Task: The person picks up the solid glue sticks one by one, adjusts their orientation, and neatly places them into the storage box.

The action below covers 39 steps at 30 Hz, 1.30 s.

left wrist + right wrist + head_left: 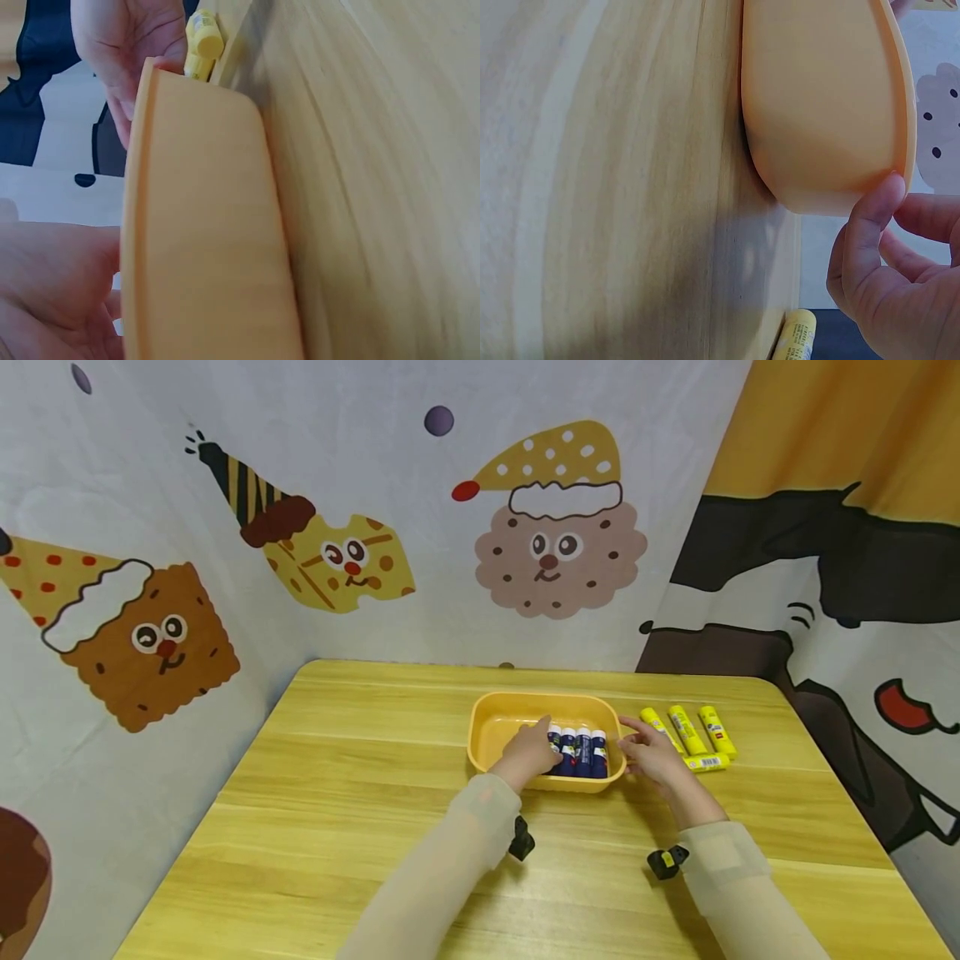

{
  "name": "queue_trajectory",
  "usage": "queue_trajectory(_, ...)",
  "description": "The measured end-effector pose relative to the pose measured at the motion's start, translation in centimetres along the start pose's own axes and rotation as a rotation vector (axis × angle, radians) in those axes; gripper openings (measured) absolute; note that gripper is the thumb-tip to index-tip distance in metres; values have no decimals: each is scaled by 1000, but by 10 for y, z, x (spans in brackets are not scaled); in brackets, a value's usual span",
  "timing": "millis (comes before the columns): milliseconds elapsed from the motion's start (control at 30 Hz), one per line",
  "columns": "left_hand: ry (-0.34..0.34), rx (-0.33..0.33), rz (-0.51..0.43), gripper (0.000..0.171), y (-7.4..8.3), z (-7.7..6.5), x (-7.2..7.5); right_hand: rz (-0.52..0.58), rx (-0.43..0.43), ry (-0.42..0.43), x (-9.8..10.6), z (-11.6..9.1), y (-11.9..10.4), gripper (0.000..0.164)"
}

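Inside a shallow yellow-orange plastic tray (pixel 498 703), dark-blue glue sticks (pixel 583 753) with white caps lie side by side toward the right end. My left hand (pixel 527 750) reaches over the near rim and holds the leftmost stick between thumb and index finger. Its fingertips are hidden behind the tray wall in the left wrist view. At the tray's right end my right hand (pixel 651 750) pinches the rim. The right wrist view shows a fingertip (pixel 889 190) against the tray's outer wall.
Several yellow glue sticks (pixel 687 729) lie on the table to the right of the tray, one crosswise in front of the others. The wooden table (pixel 360 827) meets a cartoon-printed cloth backdrop (pixel 435 577) at its far edge.
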<state>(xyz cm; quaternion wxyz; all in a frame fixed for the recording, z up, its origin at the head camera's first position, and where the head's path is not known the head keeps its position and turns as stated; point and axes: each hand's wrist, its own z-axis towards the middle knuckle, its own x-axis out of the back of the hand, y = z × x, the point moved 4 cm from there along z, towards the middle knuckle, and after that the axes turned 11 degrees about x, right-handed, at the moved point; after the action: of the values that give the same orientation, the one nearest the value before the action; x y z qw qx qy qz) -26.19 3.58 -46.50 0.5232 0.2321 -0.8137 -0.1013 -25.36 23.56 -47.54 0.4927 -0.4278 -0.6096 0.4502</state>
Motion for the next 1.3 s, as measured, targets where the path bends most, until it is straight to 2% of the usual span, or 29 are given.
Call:
queue_trajectory(167,58,-18,-14,70,-6,-1,14,-10,-7,-1,1,0,1,54)
queue_trajectory(367,184,-145,-40,64,-18,-2,36,-11,-6,-4,0,1,1,54)
queue_trajectory(533,327,-257,-95,57,-39,-5,57,-2,-6,-5,-2,1,0,54)
queue_trajectory(633,382,-283,-139,53,-56,-4,69,-4,-8,-3,-2,1,0,54)
queue_trajectory(700,387,-281,-182,52,-68,-1,75,-8,-12,0,-2,0,-1,54)
queue_trajectory(800,358,-256,-271,53,-86,6,79,-18,-22,0,-2,0,-1,54)
queue_trajectory(1000,188,-148,-489,52,-116,16,73,-22,-32,-1,-2,0,-1,54)
queue_trajectory(1167,81,-90,-589,48,-126,15,63,-30,-22,3,-2,-1,-2,53)
queue_trajectory(1300,32,-63,-712,45,-126,13,58,-51,-13,10,-2,-1,-2,53)
